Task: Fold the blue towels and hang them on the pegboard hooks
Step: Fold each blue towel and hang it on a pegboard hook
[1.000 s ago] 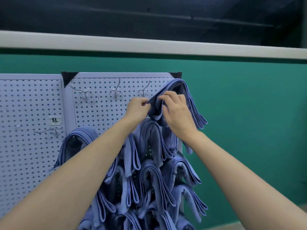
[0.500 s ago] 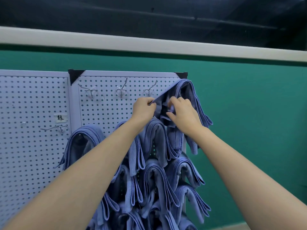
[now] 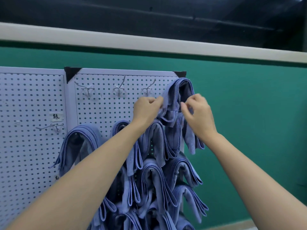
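Observation:
A folded blue towel is draped over a hook at the top right corner of the white pegboard. My left hand pinches its left hanging edge. On the towel's right flap, my right hand has its fingers curled, the tips at the inner fold. Below hang several other folded blue towels, one per hook, in rows down the board. The hook under the top towel is hidden.
Three bare metal hooks line the top row left of the towel. A second pegboard on the left carries a label and one bare hook. A green wall lies behind and to the right.
The towel's top now sits draped over the corner hook. My right hand has shifted from the towel's middle to its right flap; my left hand stays on the left edge.

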A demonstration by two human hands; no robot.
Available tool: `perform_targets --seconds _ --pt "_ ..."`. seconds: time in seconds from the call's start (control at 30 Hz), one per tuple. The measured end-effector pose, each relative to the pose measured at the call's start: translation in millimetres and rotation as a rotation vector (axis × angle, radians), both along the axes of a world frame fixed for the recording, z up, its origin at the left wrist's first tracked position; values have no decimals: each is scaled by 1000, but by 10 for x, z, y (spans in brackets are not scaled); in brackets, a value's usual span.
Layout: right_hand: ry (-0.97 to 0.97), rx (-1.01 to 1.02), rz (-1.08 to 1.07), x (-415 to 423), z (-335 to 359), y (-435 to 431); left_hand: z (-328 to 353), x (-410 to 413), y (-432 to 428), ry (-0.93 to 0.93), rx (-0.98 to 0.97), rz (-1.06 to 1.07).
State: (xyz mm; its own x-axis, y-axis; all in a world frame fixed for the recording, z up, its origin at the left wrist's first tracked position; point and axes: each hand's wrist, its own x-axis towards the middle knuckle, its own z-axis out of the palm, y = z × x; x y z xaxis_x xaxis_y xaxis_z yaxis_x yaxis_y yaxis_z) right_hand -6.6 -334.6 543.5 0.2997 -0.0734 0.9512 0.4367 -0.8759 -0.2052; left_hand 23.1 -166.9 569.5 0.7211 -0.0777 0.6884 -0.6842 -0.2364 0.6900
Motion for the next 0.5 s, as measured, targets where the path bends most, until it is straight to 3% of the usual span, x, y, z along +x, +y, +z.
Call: perform_targets --seconds 0.07,0.13,0.23,0.5 --pt "-21 101 -103 55 23 -119 47 -86 -132 12 -59 6" --pt "198 231 -142 135 54 -233 63 -150 -328 71 -29 -89" --pt "401 434 41 186 39 -286 2 -195 -606 164 -31 -229" --pt "549 373 165 34 -236 -222 -198 -237 -639 194 28 -190"
